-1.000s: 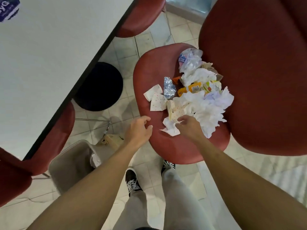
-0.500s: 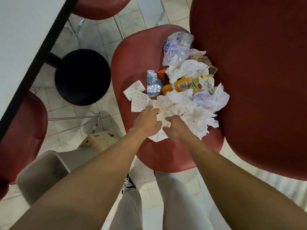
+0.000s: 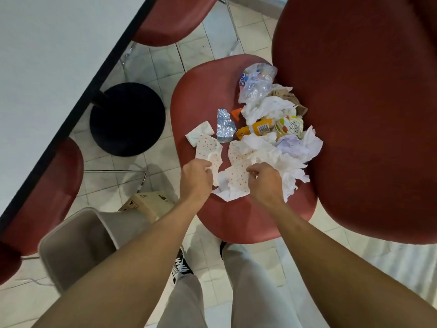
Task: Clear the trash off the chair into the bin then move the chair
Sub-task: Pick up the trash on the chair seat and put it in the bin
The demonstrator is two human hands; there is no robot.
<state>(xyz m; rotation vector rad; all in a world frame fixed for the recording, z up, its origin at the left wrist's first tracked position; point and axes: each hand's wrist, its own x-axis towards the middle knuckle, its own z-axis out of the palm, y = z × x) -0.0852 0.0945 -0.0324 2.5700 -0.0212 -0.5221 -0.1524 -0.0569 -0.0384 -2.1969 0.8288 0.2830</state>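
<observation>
A red chair seat (image 3: 198, 95) carries a heap of trash: white crumpled napkins (image 3: 272, 157), orange-dotted paper (image 3: 236, 171), a foil wrapper (image 3: 224, 125), an orange packet (image 3: 257, 129), a clear plastic bag (image 3: 256, 84). My left hand (image 3: 196, 178) is closed on a dotted napkin (image 3: 209, 150) at the heap's near left edge. My right hand (image 3: 264, 183) pinches the dotted paper at the heap's near edge. The grey bin (image 3: 78, 242) stands on the floor to my lower left, open at the top.
A white table (image 3: 47, 67) with a black edge fills the upper left, on a round black base (image 3: 127, 119). More red chairs (image 3: 45, 197) sit around it. The chair's tall red backrest (image 3: 369, 114) rises at right. A cardboard box (image 3: 149, 202) lies behind the bin.
Both hands came down onto the trash heap from its near side and closed on paper. My left hand shifted left onto the separate dotted napkin. The view tilted.
</observation>
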